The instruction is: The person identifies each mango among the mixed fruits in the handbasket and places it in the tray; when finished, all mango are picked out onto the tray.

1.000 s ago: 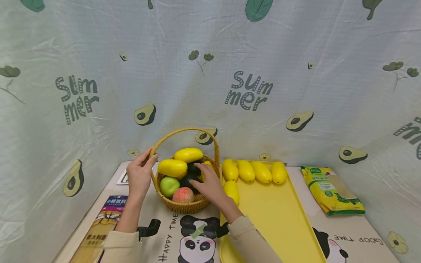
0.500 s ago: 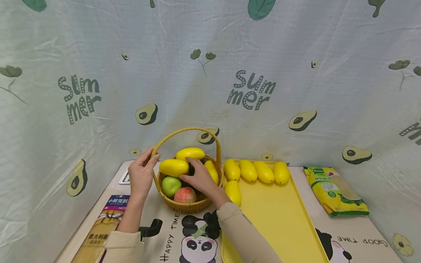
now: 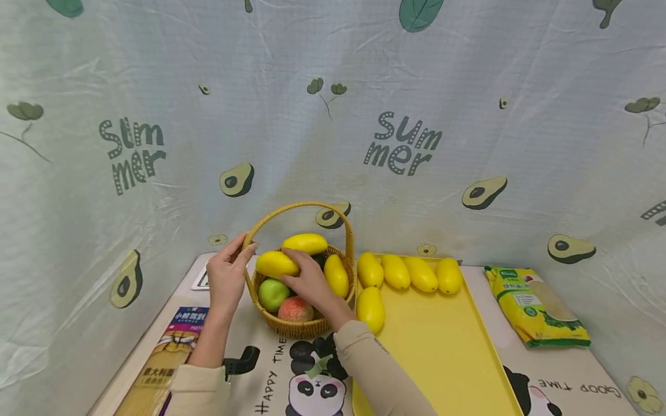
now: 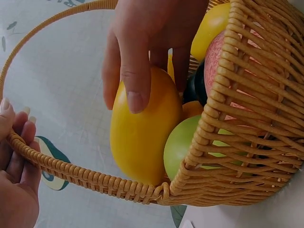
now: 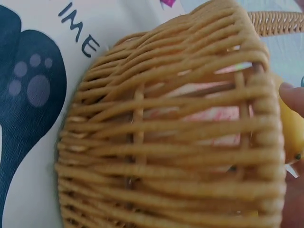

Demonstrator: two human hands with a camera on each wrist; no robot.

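A wicker basket [image 3: 302, 330] full of fruit stands at the middle back of the table. My left hand [image 3: 226, 274] grips the left side of its arched handle [image 3: 299, 204]. Over the fruit, my right hand [image 3: 312, 283] holds the left yellow mango [image 3: 272, 264]; in the left wrist view its thumb lies on the near side of the mango [image 4: 142, 142] and the fingers go round behind. Below that mango are a green apple [image 3: 273, 296] and a reddish peach [image 3: 295, 310]. Two more mangoes lie at the back and right, with dark fruit partly hidden beneath the right hand.
Right of the basket lies a yellow tray [image 3: 437, 352] with several mangoes along its back and left edges. A yellow-green food bag [image 3: 538, 306] is at the far right, a pasta pack [image 3: 161, 361] at the left. A printed curtain [image 3: 291, 144] hangs behind.
My right hand has moved left from over the dark fruit to the left mango and taken hold of it. The right-hand mango has come into view. The left hand stays on the handle.
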